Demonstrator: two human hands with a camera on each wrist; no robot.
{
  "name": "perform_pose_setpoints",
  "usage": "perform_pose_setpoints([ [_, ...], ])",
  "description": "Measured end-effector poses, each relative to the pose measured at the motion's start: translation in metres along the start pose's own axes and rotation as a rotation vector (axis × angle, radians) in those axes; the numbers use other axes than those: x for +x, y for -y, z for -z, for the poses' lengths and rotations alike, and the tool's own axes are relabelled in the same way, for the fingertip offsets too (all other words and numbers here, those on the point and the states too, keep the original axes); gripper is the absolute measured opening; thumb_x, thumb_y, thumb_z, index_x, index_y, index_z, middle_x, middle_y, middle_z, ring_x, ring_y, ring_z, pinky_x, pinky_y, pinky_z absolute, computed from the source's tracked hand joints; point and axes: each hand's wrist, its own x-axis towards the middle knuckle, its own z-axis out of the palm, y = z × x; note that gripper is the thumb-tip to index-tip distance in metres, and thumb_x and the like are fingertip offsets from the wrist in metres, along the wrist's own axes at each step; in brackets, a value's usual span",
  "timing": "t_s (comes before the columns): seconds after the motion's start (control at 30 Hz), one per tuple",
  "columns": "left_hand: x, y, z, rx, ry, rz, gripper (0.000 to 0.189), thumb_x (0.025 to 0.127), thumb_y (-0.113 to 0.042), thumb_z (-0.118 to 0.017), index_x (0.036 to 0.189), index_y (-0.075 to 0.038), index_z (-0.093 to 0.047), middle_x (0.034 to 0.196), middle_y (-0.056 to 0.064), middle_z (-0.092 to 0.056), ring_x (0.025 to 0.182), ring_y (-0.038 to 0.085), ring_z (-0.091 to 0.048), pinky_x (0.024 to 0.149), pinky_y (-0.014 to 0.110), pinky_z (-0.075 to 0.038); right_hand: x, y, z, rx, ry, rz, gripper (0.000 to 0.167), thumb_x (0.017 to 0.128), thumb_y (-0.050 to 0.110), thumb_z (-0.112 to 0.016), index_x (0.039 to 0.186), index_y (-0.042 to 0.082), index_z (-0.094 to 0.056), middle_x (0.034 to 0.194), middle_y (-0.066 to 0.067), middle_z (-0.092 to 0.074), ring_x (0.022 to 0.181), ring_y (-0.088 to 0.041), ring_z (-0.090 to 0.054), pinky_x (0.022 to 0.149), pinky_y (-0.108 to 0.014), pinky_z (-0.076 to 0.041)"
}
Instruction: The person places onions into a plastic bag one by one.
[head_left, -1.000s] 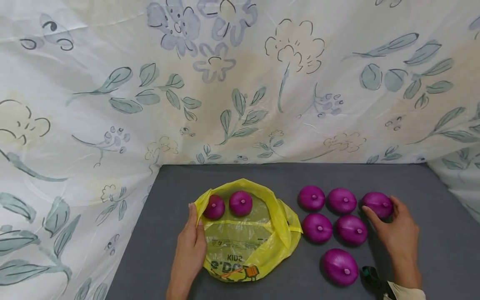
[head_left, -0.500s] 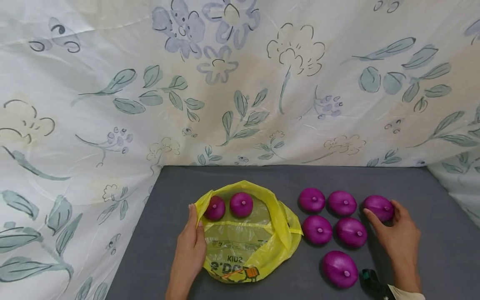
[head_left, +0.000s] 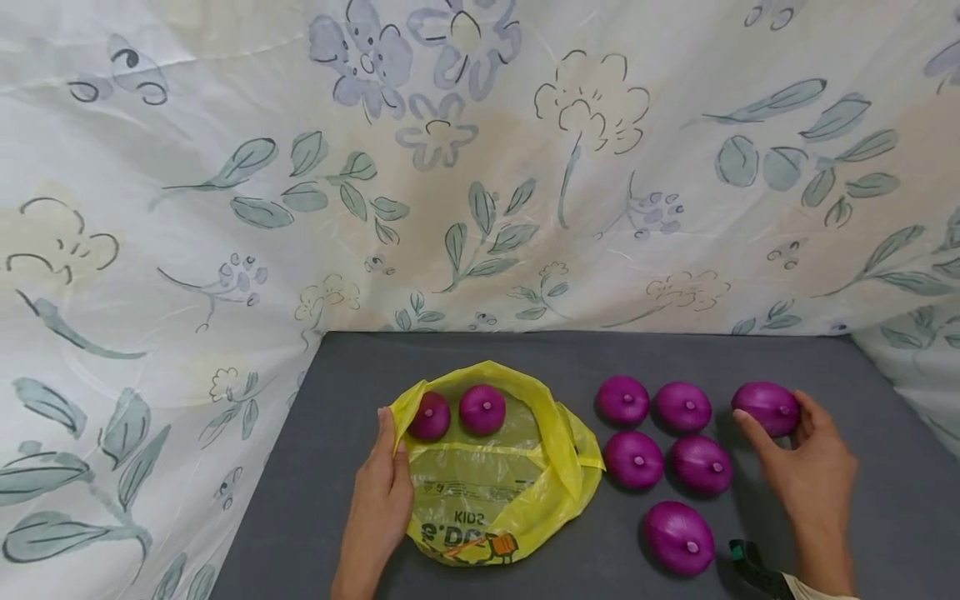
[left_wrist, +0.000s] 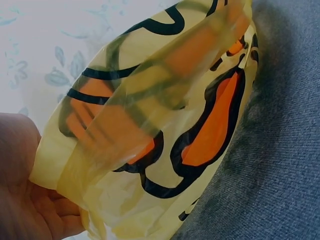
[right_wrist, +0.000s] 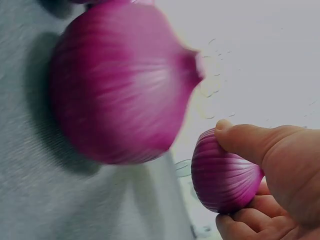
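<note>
My left hand (head_left: 381,496) pinches the left rim of a yellow plastic bag (head_left: 573,467), which lies with its mouth held wide. Two purple onions sit inside near the back, one (head_left: 482,409) beside the other (head_left: 430,417). In the left wrist view the thumb and curled fingers grip the edge of the printed bag (left_wrist: 120,100). At the right, my right hand (head_left: 813,467) holds a purple onion (head_left: 765,408) between thumb and fingers. The right wrist view has this onion (right_wrist: 222,172) tilted and off the grey surface.
Several more purple onions stand between bag and right hand: two at the back (head_left: 622,401), two in the middle (head_left: 634,460), one in front (head_left: 678,538). A dark grey cloth (head_left: 300,517) covers the table. Behind it hangs a floral curtain (head_left: 480,250).
My right hand has lifted the onion and shifted it slightly to the right, tipping it. The left hand and the bag have stayed in place.
</note>
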Motion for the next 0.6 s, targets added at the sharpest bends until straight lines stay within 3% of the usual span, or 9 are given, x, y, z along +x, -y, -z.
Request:
perform_pose_setpoints([
  [0.03,0.000,0.001,0.000,0.000,-0.001,-0.001,0.061,0.116,-0.015,-0.036,0.170,-0.013,-0.006,0.176,0.010,-0.004,0.156,0.037,-0.028,0.113,0.058,-0.041,-0.001,0.003,0.001,0.009,-0.009,0.005,0.093,0.096,0.043,-0.078,0.167,0.006,-0.031,0.158,-0.025,-0.042,0.143,-0.042,-0.046,0.115,-0.057,-0.039],
  [0.13,0.000,0.002,0.002,-0.012,0.005,0.006,0.061,0.117,-0.016,-0.036,0.170,-0.014,-0.006,0.176,0.007,-0.003,0.159,0.034,-0.019,0.121,0.060,-0.033,-0.002,0.012,0.005,0.046,-0.029,0.003,0.092,0.095,0.042,-0.080,0.167,0.010,-0.033,0.160,-0.020,-0.042,0.143,-0.038,-0.045,0.115,-0.052,-0.039],
  [0.4,-0.001,0.002,0.003,-0.021,0.009,0.006,0.061,0.117,-0.018,-0.035,0.170,-0.015,-0.006,0.176,0.005,-0.003,0.160,0.031,-0.017,0.124,0.058,-0.028,-0.011,0.036,0.012,0.049,-0.037,-0.003,0.094,0.094,0.047,-0.080,0.168,0.017,-0.032,0.163,-0.012,-0.039,0.145,-0.035,-0.043,0.114,-0.053,-0.039],
  [0.6,-0.002,0.001,0.003,-0.032,0.014,-0.003,0.060,0.117,-0.017,-0.035,0.170,-0.014,-0.006,0.176,0.005,-0.004,0.160,0.029,-0.015,0.126,0.057,-0.025,-0.022,0.056,0.018,0.072,-0.074,0.036,0.092,0.091,0.046,-0.084,0.167,0.022,-0.038,0.161,-0.008,-0.045,0.142,-0.032,-0.048,0.115,-0.043,-0.040],
])
